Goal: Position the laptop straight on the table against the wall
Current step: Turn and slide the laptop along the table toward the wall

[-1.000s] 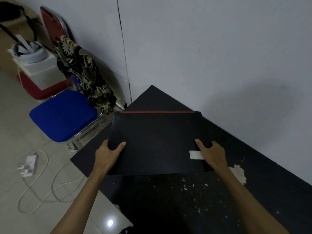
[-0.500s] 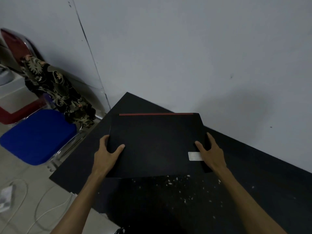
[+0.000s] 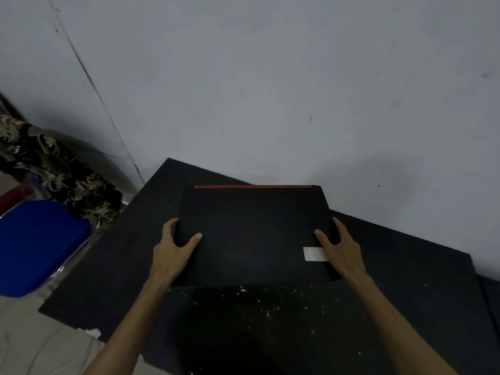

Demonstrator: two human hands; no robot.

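A closed black laptop (image 3: 251, 234) with a red strip (image 3: 253, 186) along its far edge lies on a dark desk (image 3: 116, 266) beside a grey wall (image 3: 270, 77). The left hand (image 3: 173, 247) grips its edge at 9 o'clock, the right hand (image 3: 341, 250) at 3 o'clock, partly covering a pale sticker (image 3: 312, 253). White flecks (image 3: 259, 301) dot the desk at 6 o'clock. A blue chair seat (image 3: 35, 244) stands at 9 o'clock of the desk.

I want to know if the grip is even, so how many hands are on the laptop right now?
2. The left hand grips the left edge of the closed laptop, thumb on the lid. The right hand grips the right edge, partly covering a pale sticker. None seem hidden.
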